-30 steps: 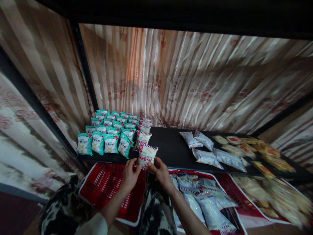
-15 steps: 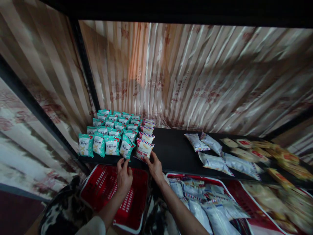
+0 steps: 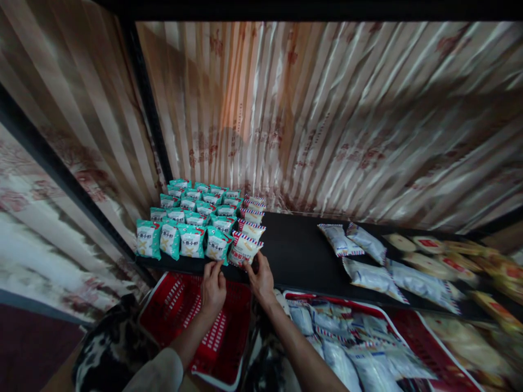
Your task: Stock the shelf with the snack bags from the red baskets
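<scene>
Packet (image 3: 244, 249) near shelf edge (image 3: 300, 282), room rightward

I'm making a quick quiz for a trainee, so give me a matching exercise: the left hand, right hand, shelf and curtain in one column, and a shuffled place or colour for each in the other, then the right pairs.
Column one
1. Left hand
2. Right hand
3. Shelf
4. Curtain

Column two
A. Black
B. At the lower right of the front striped bag
C. Hanging behind the shelf
D. At the bottom edge of the rightmost front teal bag

Right pairs: 1-D, 2-B, 3-A, 4-C
</scene>
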A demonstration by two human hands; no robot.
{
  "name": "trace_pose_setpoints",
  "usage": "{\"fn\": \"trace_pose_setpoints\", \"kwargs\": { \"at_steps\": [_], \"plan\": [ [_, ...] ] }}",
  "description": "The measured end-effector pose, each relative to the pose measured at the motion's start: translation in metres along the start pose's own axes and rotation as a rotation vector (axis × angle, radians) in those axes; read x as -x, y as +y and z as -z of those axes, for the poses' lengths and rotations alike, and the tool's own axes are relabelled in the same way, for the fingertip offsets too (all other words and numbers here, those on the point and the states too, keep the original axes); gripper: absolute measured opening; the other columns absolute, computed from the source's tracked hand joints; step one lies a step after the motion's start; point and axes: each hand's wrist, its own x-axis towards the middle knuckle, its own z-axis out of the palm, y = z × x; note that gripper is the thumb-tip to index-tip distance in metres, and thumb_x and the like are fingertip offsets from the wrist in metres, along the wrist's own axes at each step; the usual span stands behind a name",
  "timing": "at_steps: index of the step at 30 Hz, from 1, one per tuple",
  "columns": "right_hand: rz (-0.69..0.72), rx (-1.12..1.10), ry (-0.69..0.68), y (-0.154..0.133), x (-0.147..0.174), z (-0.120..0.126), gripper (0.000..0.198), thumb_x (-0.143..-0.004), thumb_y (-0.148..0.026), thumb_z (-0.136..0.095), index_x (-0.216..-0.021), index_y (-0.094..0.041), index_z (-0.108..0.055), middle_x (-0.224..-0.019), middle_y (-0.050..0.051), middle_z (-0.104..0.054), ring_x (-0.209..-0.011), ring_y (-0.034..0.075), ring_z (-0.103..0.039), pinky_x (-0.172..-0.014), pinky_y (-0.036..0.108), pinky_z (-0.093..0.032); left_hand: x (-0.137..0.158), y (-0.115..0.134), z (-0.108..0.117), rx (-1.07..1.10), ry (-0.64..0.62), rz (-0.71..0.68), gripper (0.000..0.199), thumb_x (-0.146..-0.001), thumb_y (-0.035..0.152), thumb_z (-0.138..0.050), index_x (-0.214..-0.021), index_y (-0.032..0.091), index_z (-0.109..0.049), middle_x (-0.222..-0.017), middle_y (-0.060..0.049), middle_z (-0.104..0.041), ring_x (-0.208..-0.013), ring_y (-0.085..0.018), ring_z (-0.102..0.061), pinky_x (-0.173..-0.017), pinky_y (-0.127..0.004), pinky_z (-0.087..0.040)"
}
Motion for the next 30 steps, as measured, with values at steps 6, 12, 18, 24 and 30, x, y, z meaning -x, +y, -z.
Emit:
{"fn": "trace_pose_setpoints", "kwargs": {
  "at_steps": [6,12,18,24,30],
  "plan": [
    [0.000,-0.059,0.024,0.002,0.006,-0.002,0.054,-0.081,-0.045,-0.054,-0.127,-0.018,-0.046,-0.102,0.011,-0.057,-0.092,0.024,-0.058,-0.078,0.038,-0.051,-0.003,0.004,0.006,-0.080,-0.034,-0.118,0.038,-0.084,0.012,-0.038,-0.114,0.018,-0.059,-0.104,-0.009,-0.055,-0.098,-0.017,-0.059,-0.088,-0.032,-0.051],
    [0.032,-0.098,0.059,0.011,0.008,0.004,0.056,-0.079,-0.044,-0.057,-0.128,-0.019,-0.046,-0.122,0.013,-0.052,-0.110,0.026,-0.052,-0.087,0.042,-0.050,0.005,0.015,0.007,-0.165,-0.080,-0.382,0.041,-0.085,0.009,-0.036,-0.118,0.019,-0.057,-0.112,-0.010,-0.057,-0.104,-0.018,-0.056,-0.090,-0.033,-0.050],
    [0.066,-0.124,0.044,0.017,-0.006,0.007,0.057,-0.083,-0.049,-0.051,-0.131,-0.019,-0.045,-0.131,0.012,-0.051,-0.121,0.027,-0.045,-0.099,0.047,-0.041,0.003,0.021,-0.004,-0.208,-0.124,-0.475,0.045,-0.085,0.009,-0.037,-0.126,0.021,-0.051,-0.121,-0.009,-0.054,-0.111,-0.018,-0.053,-0.093,-0.033,-0.049],
    [0.077,-0.186,-0.005,0.015,-0.015,0.014,0.055,-0.083,-0.053,-0.049,-0.127,-0.020,-0.052,-0.133,0.011,-0.051,-0.125,0.027,-0.043,-0.105,0.047,-0.036,-0.001,0.019,-0.015,-0.221,-0.088,-0.467,0.042,-0.085,0.010,-0.038,-0.123,0.020,-0.053,-0.119,-0.009,-0.056,-0.110,-0.018,-0.055,-0.091,-0.031,-0.051],
    [-0.121,-0.413,0.032,0.011,-0.039,0.022,0.058,-0.088,-0.061,-0.026,-0.125,-0.025,-0.054,-0.131,0.006,-0.054,-0.124,0.021,-0.046,-0.106,0.041,-0.035,0.002,0.020,-0.015,-0.245,-0.065,-0.490,0.042,-0.085,0.010,-0.037,-0.123,0.021,-0.053,-0.116,-0.009,-0.057,-0.108,-0.017,-0.057,-0.089,-0.029,-0.051]
  ]
}}
